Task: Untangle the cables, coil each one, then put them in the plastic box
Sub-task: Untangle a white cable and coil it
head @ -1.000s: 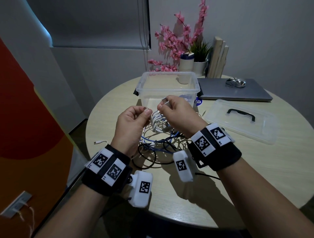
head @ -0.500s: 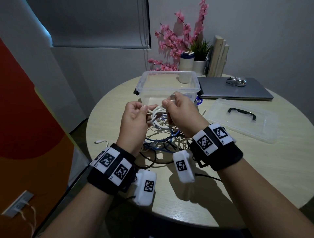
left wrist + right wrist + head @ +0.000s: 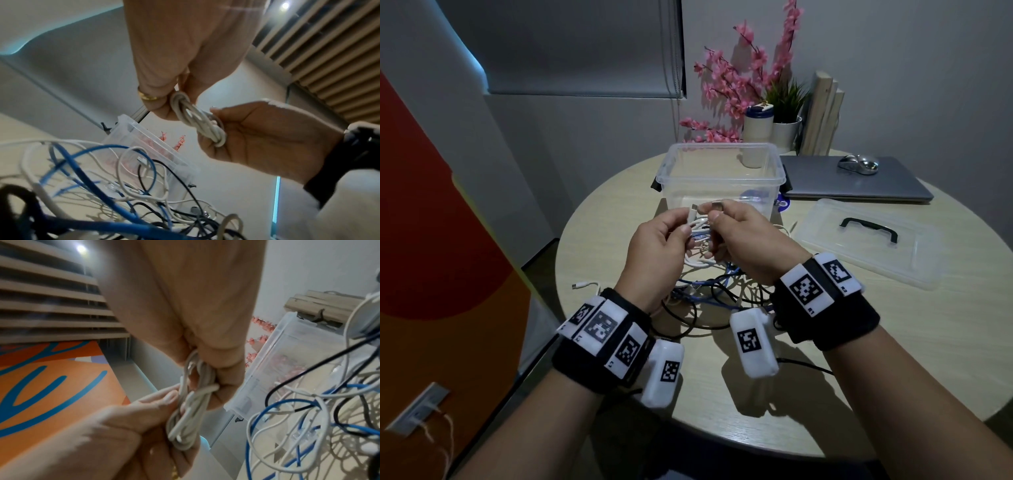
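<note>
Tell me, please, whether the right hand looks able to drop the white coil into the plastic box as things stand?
Probably yes: the plastic box stands open just beyond the right hand, its lid aside.

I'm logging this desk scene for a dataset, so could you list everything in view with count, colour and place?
coiled white cable: one, white, held between both hands above the tangle
tangled cables: several, blue, black and white, on the table under the hands
clear plastic box: one, transparent, open, beyond the hands
clear lid with black handle: one, on the table to the right
grey closed laptop: one, far right
silver mouse: one, on the laptop
pink blossom branches: a bunch, behind the box
round wooden table: one, beige
left hand: grips the coil
right hand: grips the coil
</note>
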